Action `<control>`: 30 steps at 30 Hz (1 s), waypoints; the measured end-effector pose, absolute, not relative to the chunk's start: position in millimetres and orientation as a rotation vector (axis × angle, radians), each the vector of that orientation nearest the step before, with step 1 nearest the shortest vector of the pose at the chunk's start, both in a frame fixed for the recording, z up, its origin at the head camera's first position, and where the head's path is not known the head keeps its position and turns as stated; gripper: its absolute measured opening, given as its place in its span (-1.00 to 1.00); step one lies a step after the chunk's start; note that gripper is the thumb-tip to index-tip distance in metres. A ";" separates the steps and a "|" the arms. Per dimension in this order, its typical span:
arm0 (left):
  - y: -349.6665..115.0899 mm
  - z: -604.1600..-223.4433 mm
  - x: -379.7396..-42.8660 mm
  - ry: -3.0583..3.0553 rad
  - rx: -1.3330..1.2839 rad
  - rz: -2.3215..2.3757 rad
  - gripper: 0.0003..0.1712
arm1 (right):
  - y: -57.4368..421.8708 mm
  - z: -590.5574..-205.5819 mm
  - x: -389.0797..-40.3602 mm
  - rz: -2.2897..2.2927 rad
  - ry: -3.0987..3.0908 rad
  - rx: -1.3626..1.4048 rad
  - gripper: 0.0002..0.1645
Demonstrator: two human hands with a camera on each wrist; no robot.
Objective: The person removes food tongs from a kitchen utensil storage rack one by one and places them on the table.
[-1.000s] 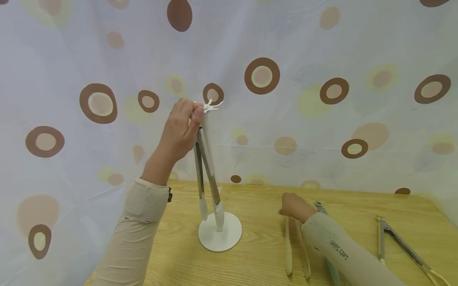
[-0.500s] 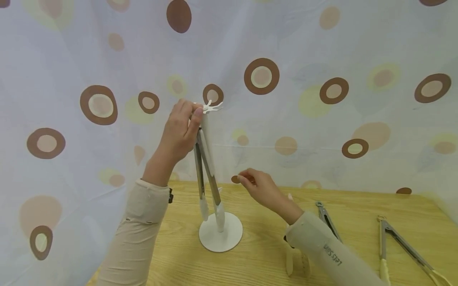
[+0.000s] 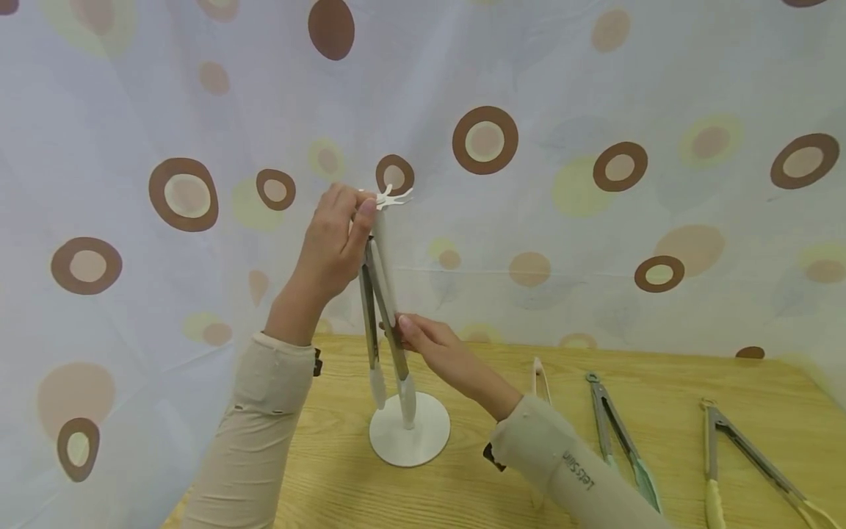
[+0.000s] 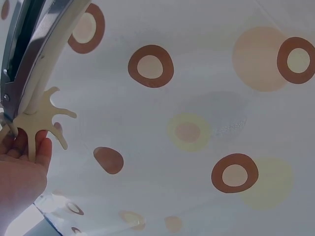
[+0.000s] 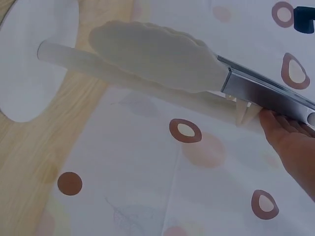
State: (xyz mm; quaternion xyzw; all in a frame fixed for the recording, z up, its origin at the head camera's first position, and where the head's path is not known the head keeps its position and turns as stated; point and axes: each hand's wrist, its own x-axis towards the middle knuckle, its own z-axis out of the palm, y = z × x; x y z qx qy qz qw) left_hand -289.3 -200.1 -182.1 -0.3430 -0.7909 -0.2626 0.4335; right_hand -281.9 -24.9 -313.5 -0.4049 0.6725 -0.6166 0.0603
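Observation:
A white utensil stand with a round base and a spidery ring of hooks holds a pair of metal kitchen tongs with white scalloped tips. They hang tip-down, arms slightly spread. My left hand grips the stand's top among the hooks, thumb in front, covering the tongs' upper end. Lower down, my right hand pinches one metal arm of the tongs from the right, its thumb in front and fingertips behind. In the right wrist view a white tongs tip lies alongside the stand's pole.
On the wooden table, to the right, lie pale tongs partly under my right sleeve, green-tipped tongs and yellow-tipped tongs. A dotted curtain hangs behind and along the left.
My right hand has let go of the pale tongs lying on the table and moved left to the hanging white-tipped tongs. My left hand has stayed at the stand's top.

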 end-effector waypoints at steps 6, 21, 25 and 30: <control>-198.1 -181.4 -289.2 -1.970 -0.862 -0.655 -0.20 | -28.9 -316.8 -285.6 -1.841 1.897 -1.211 -0.36; -200.3 -182.1 -289.1 -1.965 -0.843 -0.651 -0.26 | -44.4 -322.9 -296.5 -1.796 1.764 -1.224 -0.37; -200.4 -182.5 -288.5 -1.955 -0.849 -0.649 -0.25 | -46.7 -325.3 -296.8 -1.769 1.774 -1.219 -0.38; -200.5 -182.7 -287.6 -1.953 -0.851 -0.643 -0.23 | -46.1 -326.6 -295.1 -1.764 1.777 -1.208 -0.36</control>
